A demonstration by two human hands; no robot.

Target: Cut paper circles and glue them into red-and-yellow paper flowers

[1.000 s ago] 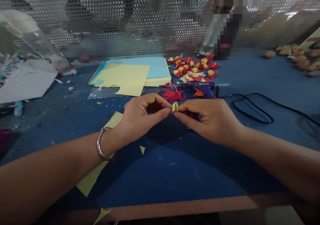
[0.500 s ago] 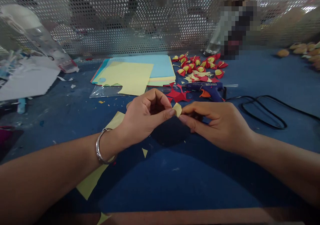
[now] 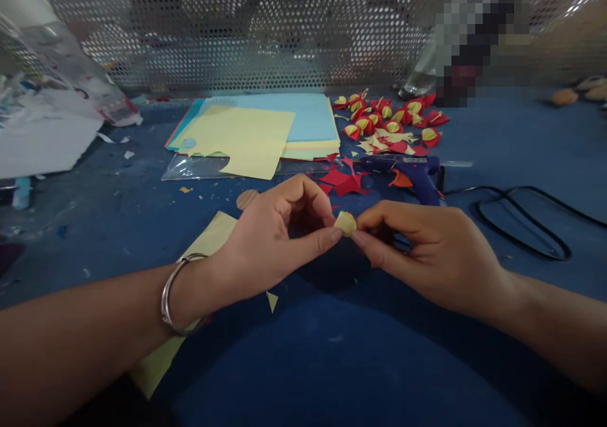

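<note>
Between my two hands is a small curved piece of yellow paper. My left hand, with a silver bangle at the wrist, pinches its left edge between thumb and finger. From the other side, the thumb and forefinger of my right hand pinch its right edge. Under my left wrist lies a strip of yellow paper, and a small yellow triangular scrap is near it. Red paper scraps lie just beyond my fingertips.
A purple glue gun with a black cord lies behind my right hand. Farther back are red and yellow folded paper pieces, a stack of coloured paper, a clear bottle, white paper and a perforated metal screen.
The view has shifted slightly, so hands and objects sit a little differently in the picture. The yellow piece has turned somewhat between my fingers; both hands keep their pinch.
</note>
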